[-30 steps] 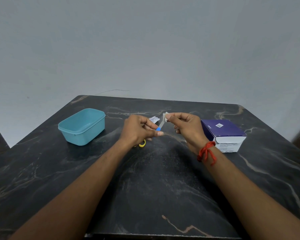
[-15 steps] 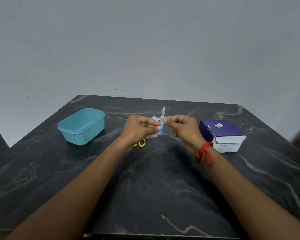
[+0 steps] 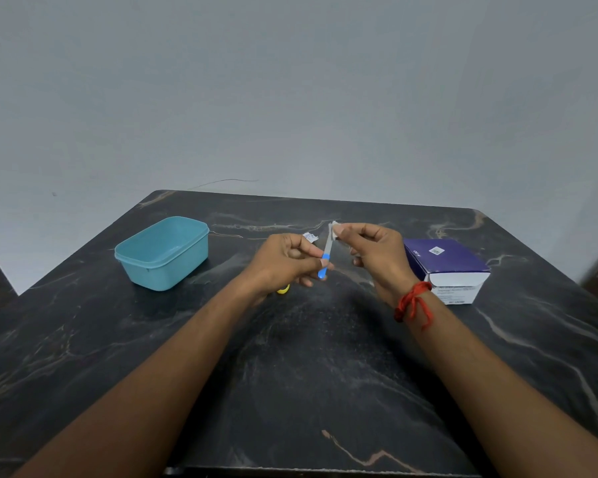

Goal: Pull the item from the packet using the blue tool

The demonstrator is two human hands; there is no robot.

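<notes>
Pinching low on a slim stick (image 3: 326,251) with a blue lower end, the left hand (image 3: 283,262) has thumb and forefinger clamped on the blue part, the other fingers curled in beneath. The stick leans up and to the right, its pale upper end meeting the right hand (image 3: 373,255). There the thumb and forefinger nip a small white wrapper piece (image 3: 334,226) at the stick's tip, the remaining fingers loosely bent below. Both hands hover above the dark marbled table (image 3: 290,374), close together, with only the stick bridging the gap between them.

A red thread band (image 3: 413,303) is tied round the right wrist. Just behind the left hand's knuckles lies a small white scrap (image 3: 309,237) on the table. Peeking out under the left wrist is something yellow (image 3: 283,289), mostly hidden, so what it is cannot be told. Well out beyond the left hand sits a teal plastic tub (image 3: 163,253), open at the top. Just outside the right hand stands a purple and white box (image 3: 446,267), near the wrist but not touching it.
</notes>
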